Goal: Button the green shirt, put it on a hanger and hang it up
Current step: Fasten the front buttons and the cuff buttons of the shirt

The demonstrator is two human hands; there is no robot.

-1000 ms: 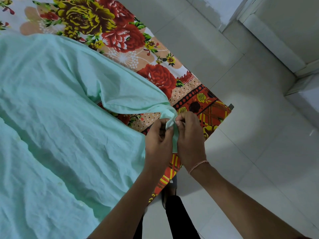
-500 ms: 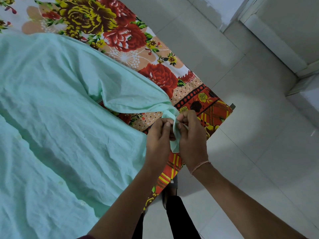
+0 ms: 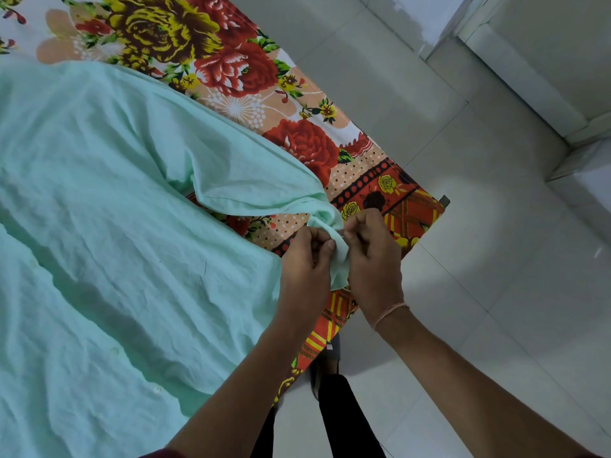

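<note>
Left hand (image 3: 307, 259) and right hand (image 3: 373, 259) are both curled in, pinching the cuff (image 3: 340, 262) of the green shirt (image 3: 115, 209) between fingertips and thumbs. The knuckles are nearly touching, just off view centre toward 4 o'clock. This looks like the cuff button being worked. The button itself is hidden by the fingers, so I can't tell if it's through.

The sleeve (image 3: 251, 180) runs from the cuff toward 10 o'clock into the shirt body, which lies flat and wrinkled across the 7 to 10 o'clock half of the view. Two pale dots on the body near 7 o'clock may be front buttons, but they're too small to call.

Handling, my read:
- The fabric is thin woven cotton-type, light and limp with no stiffness. It bunches wherever it's pinched and creases easily.
- It isn't slippery or fragile, but the cuff edge will twist if held by one layer only.
- Grip close to the buttonhole, one hand on each side, as now.
- For the hanger step, take it at the collar or shoulders rather than mid-panel, or it will sag and drag.

Under the shirt is a floral bedsheet (image 3: 231, 61), exposed from 11 to 3 o'clock, with its corner at 3 o'clock. There's a thread bracelet (image 3: 390, 312) on the right wrist. The tiled floor (image 3: 479, 276) takes up 1 to 5 o'clock. No hanger is in view.
</note>
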